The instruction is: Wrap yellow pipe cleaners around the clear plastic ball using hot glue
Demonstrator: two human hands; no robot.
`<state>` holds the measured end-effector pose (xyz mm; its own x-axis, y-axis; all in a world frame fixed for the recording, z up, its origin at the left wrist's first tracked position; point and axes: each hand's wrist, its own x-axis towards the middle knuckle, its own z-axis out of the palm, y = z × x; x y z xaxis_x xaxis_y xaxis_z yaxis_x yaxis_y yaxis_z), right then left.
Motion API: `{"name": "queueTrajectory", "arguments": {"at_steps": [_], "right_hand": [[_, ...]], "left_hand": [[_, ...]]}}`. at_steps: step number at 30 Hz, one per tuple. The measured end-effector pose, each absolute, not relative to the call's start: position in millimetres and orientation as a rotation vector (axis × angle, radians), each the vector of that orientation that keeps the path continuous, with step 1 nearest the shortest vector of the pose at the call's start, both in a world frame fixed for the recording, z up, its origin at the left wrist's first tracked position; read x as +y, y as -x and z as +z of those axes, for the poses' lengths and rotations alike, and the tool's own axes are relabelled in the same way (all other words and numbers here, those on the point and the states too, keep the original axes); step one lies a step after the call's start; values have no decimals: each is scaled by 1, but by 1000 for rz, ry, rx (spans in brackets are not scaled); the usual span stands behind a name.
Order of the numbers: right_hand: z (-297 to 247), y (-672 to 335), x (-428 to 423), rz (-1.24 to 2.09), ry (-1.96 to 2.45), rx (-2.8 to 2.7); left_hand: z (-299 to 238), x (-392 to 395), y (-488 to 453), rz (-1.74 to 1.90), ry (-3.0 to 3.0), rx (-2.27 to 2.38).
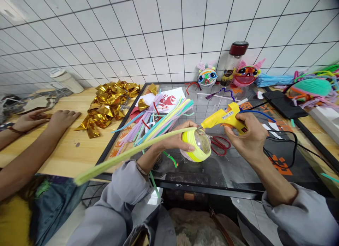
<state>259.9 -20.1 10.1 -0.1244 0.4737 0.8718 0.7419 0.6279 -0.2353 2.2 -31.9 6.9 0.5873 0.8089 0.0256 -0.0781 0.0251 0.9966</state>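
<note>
My left hand (180, 141) is closed round a clear round ball (202, 142) partly wrapped in yellow pipe cleaners. From the wrap a long pale-yellow pipe cleaner (116, 157) stretches out to the lower left, over my wrist. My right hand (249, 133) grips a yellow hot glue gun (224, 117) by its handle. The gun's nozzle points left, at the ball's upper rim, close to where the pipe cleaner leaves it; I cannot tell whether it touches. Red-handled scissors (221, 145) lie on the dark tabletop just behind the ball.
A bundle of pastel pipe cleaners (174, 119) lies at centre left. Gold foil (111, 105) is heaped further left, near another person's hands (62, 119). A lidded bottle (233, 64) and two decorated balls stand by the wall. A phone (284, 104) and black cable (295, 147) lie right.
</note>
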Motion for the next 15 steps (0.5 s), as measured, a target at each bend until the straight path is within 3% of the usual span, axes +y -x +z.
{"name": "queueTrajectory", "arguments": {"at_steps": [15], "right_hand": [[11, -260, -24, -145, 1034, -1769]], "left_hand": [[8, -30, 0, 779, -1449, 708]]}}
